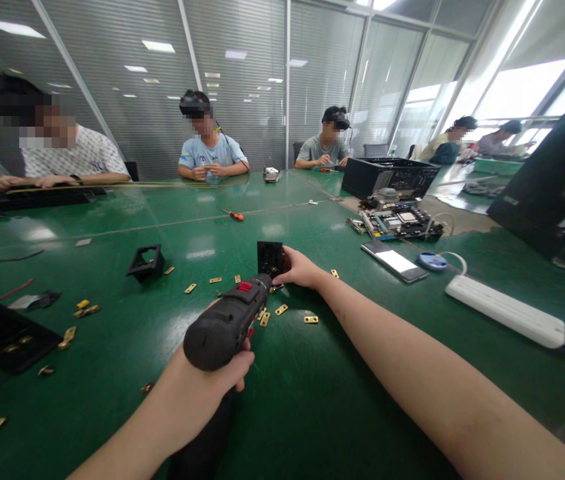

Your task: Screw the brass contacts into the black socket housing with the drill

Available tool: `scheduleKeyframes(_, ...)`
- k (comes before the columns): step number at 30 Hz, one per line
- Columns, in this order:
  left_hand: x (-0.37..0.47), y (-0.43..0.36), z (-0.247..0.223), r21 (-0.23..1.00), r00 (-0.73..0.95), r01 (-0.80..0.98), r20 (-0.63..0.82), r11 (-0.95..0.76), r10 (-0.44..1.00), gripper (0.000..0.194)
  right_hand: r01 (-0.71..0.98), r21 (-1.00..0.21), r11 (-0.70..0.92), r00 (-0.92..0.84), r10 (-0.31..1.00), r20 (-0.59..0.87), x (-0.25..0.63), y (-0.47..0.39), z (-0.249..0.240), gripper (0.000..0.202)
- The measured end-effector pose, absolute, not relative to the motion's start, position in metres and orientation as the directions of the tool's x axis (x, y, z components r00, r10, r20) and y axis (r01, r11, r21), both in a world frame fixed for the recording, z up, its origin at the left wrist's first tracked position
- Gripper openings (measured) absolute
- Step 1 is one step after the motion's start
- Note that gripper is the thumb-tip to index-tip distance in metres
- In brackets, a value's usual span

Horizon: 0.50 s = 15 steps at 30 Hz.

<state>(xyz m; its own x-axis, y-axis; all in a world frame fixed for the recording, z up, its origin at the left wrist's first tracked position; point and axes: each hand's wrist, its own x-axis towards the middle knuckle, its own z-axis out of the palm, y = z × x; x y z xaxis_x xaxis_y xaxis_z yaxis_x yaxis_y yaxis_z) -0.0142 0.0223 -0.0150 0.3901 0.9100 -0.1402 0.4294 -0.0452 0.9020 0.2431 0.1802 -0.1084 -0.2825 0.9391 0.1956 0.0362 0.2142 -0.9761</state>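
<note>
My left hand [212, 373] is wrapped round the grip of a black cordless drill [227, 323] with red accents. The drill points away from me, its chuck at the lower part of a black square plate [269, 257]. My right hand [298, 268] grips the right edge of that plate and keeps it upright on the table. The drill's tip is hidden, so I cannot tell whether it touches a screw. Several small brass strips with holes lie around, among them one brass strip [311, 320] below my right wrist and another brass strip [281, 309] beside the drill.
A black square frame [145, 263] and a black panel [5, 337] lie to the left. On the right are a phone [393, 261], a white power strip [505, 310], a circuit board [402, 221] and a black computer case [390, 177]. An orange screwdriver [235, 215] lies ahead. Several people sit beyond.
</note>
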Motion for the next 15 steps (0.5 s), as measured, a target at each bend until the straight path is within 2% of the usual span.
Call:
scheduleKeyframes(2,-0.0146,0.0228,-0.0156,0.897,0.389,0.439,-0.139,-0.05,0.911,0.014,0.033,-0.977,0.209,-0.287,0.939,0.191,0.2441,0.1797,-0.108,0.078)
scheduleKeyframes(5,-0.015,0.0231,-0.0158,0.896,0.393,0.441,-0.137,-0.055,0.909,0.014,0.031,-0.977,0.213,-0.293,0.936,0.195,0.2452,0.1804,-0.1088,0.082)
scheduleKeyframes(10,-0.0151,0.0228,-0.0147,0.904,0.395,0.425,-0.141,-0.044,0.908,0.021,0.036,-0.974,0.224,-0.302,0.931,0.203,0.2457,0.1824,-0.1106,0.075)
scheduleKeyframes(15,-0.0158,0.0235,-0.017,0.886,0.39,0.46,-0.146,-0.055,0.909,0.013,0.056,-0.973,0.223,-0.295,0.935,0.197,0.2449,0.1814,-0.109,0.06)
